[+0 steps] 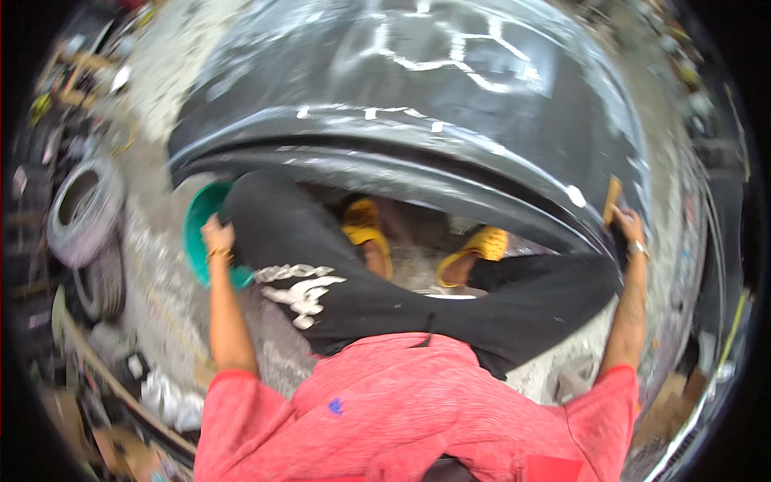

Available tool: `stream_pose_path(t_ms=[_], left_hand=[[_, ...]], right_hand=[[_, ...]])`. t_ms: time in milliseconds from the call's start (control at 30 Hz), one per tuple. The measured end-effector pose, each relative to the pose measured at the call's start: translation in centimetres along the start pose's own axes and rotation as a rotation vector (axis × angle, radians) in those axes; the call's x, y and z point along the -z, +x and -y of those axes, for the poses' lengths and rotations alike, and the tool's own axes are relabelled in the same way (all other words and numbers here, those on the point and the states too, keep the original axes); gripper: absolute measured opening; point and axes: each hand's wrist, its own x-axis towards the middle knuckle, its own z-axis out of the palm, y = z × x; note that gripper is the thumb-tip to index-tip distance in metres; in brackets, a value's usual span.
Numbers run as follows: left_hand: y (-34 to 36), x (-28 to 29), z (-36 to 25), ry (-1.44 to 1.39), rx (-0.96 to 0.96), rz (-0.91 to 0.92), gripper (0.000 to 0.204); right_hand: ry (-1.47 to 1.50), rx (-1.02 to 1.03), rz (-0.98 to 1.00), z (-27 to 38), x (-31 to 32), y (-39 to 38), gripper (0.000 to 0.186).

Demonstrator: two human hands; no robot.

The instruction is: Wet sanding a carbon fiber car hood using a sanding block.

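My right hand (630, 223) is closed round one end of a flat, yellow-tan piece (613, 199), held against the right edge of a dark car hood (321, 64). Its exact kind is blurred. The hood is grey-black, with a honeycomb pattern of white glare and several light marks on it. At the far left, my left hand (217, 234) is over a green basin (197, 229), beside my left knee. Its fingers are curled in; whatever they hold, if anything, is hidden. My knee covers part of the basin.
Tires (88, 213) stand at the left, near a white plastic bag (173, 402) and cluttered boxes. My feet, in yellow clogs (365, 225), are under the hood's front edge. A grey block (574, 381) lies on the concrete floor (152, 297) by my right arm.
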Motion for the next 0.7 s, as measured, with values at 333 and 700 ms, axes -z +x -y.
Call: stream_pose_path(t_ms=[333, 700], left_hand=[[2.6, 11.4, -7.7, -0.502, -0.271, -0.296, 0.044], [-12.2, 17.8, -38.6, -1.005, -0.811, 0.221, 0.036]], right_hand=[[-0.024, -0.011, -0.054, 6.5, 0.0, -3.2, 0.055], [0.422, 0.450, -0.155, 24.1, 9.4, -7.9, 0.044]])
